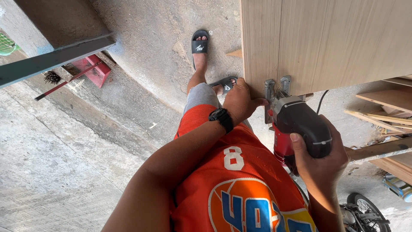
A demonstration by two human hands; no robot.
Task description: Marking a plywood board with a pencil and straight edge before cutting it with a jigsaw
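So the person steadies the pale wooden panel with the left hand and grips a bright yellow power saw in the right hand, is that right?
Not quite: the head view shows the power saw is red and black, not bright yellow. The rest holds: the right hand grips its black handle, and the left hand presses against the edge of the pale wooden panel.

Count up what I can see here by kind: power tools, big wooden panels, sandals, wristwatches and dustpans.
Power tools: 1, the red and black saw in the right hand
Big wooden panels: 1, the panel steadied by the left hand
Sandals: 2
Wristwatches: 1
Dustpans: 1, red
Total: 6
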